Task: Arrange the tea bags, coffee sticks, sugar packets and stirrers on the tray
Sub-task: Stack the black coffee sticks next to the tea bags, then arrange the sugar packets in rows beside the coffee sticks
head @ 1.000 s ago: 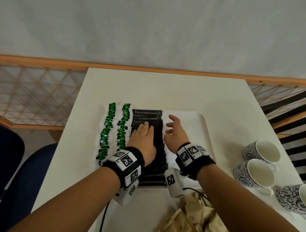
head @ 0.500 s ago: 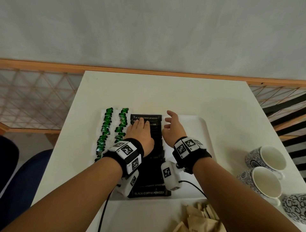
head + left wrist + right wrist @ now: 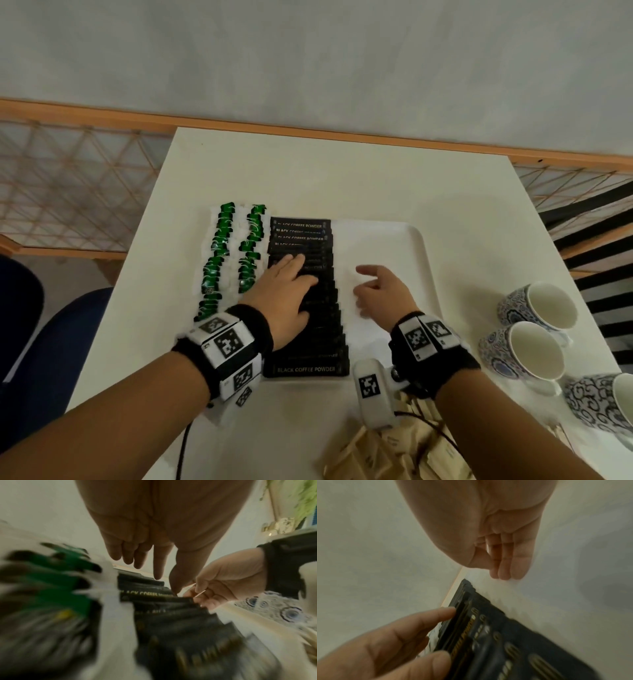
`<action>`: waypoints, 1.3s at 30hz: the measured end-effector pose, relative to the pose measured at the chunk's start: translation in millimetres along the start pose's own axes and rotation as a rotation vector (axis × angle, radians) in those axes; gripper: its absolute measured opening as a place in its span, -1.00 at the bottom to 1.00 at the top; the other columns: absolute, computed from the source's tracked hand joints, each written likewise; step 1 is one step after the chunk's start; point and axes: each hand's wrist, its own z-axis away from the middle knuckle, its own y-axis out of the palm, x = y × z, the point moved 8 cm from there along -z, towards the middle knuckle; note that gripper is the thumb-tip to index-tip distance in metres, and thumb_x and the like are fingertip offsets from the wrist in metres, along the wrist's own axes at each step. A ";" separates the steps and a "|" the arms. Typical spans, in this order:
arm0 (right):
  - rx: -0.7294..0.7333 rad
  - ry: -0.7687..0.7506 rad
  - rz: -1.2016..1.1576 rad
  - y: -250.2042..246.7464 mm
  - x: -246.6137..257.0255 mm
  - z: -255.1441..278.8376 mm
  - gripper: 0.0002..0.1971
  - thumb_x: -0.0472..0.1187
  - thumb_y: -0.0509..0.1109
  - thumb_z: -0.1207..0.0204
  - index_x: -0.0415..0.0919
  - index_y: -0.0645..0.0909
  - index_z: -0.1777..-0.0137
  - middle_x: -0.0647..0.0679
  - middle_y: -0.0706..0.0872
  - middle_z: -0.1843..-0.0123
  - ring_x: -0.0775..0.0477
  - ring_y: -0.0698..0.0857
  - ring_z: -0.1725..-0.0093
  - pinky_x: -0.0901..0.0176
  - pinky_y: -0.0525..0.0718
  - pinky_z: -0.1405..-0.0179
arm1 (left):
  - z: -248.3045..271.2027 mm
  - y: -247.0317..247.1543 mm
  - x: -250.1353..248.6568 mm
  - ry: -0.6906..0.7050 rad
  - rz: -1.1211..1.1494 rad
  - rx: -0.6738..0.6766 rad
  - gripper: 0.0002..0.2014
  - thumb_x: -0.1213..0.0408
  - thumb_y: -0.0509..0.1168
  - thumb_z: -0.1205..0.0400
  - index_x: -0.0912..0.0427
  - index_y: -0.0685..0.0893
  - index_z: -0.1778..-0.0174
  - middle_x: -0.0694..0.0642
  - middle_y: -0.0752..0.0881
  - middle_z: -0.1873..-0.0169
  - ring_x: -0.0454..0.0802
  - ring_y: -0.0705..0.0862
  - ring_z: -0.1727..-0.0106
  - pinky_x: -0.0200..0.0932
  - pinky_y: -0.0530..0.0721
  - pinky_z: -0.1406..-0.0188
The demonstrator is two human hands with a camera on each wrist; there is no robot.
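Sugar packets: a heap of tan paper sugar packets is seen at the near edge of the white worktop, at 6 o'clock from the tray.
Right hand: the right hand is held over bare tray floor, at 3 o'clock from the coffee row; its fingers are loosely extended and close together, and nothing is gripped.
Left hand: the left hand is laid palm down on the middle of the coffee row; its fingers are stretched straight toward 12 o'clock and rest flat on the sticks, with nothing gripped.
Coffee sticks: black coffee sticks printed "BLACK COFFEE POWDER" are laid crosswise in one overlapping row that runs from 6 to 12 o'clock along the left part of the tray.
Tea bags: two rows of green-and-white tea bags are set just beside the coffee row, at 9 o'clock from it.
Tray: the white rectangular plastic tray is placed mid-worktop; its part at 3 o'clock is uncovered.
Cups: three blue-and-white patterned ceramic cups are grouped on the worktop at 3 to 4 o'clock from the tray.
Stirrers: cannot be told from these views.
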 end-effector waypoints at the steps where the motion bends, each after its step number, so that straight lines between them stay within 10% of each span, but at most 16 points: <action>1: 0.017 0.002 0.004 2.6 -6.7 6.8 -0.61 -0.31 0.24 -0.52 -0.04 0.57 -0.33 -0.07 0.73 0.12 -0.14 0.75 0.12 -0.12 0.76 -0.01 | 10.5 4.6 0.7 0.010 0.017 -0.005 -0.43 0.13 0.26 -0.66 0.00 0.28 -0.61 0.11 -0.03 -0.69 0.06 -0.10 -0.69 -0.13 -0.07 -0.62; 12: 0.056 -0.015 -0.016 26.2 -16.4 55.7 -0.62 -0.32 0.20 -0.53 -0.09 0.61 -0.30 0.03 0.72 0.17 -0.01 0.68 0.22 0.02 0.74 -0.01 | 71.3 18.2 -11.3 0.085 -0.008 -0.176 -0.56 0.09 0.53 -0.41 0.14 0.72 -0.19 0.21 0.57 -0.33 0.23 0.51 -0.40 0.08 0.40 -0.44; 25: -0.055 -0.047 -0.045 -8.7 -27.4 85.5 -0.58 -0.37 0.24 -0.52 0.02 0.52 -0.32 0.05 0.66 0.01 0.03 0.68 0.10 0.16 0.70 0.12 | 79.4 20.8 -19.3 0.109 -0.003 -0.218 -0.57 0.26 0.61 -0.29 0.14 0.74 -0.07 0.20 0.66 -0.16 0.24 0.66 -0.22 0.10 0.58 -0.24; 31: -0.019 -0.166 0.374 -67.9 -46.5 110.3 -0.66 -0.25 0.29 -0.54 0.11 0.58 -0.25 0.10 0.58 -0.08 0.14 0.62 0.09 0.29 0.52 0.03 | 98.9 45.4 -62.6 0.152 0.006 -0.021 -0.34 -0.13 0.39 -0.49 -0.04 0.40 -0.50 -0.03 0.30 -0.48 -0.02 0.29 -0.50 -0.14 0.29 -0.49; 39: 0.119 -0.268 0.545 -94.3 -93.8 144.2 -0.65 -0.19 0.30 -0.56 0.08 0.55 -0.33 0.06 0.50 -0.25 0.09 0.64 -0.02 0.20 0.62 -0.12 | 126.0 113.3 -131.9 0.140 -0.077 0.156 0.25 -0.40 0.42 -0.26 -0.13 -0.28 -0.65 -0.12 -0.42 -0.60 -0.12 -0.36 -0.62 -0.06 -0.24 -0.60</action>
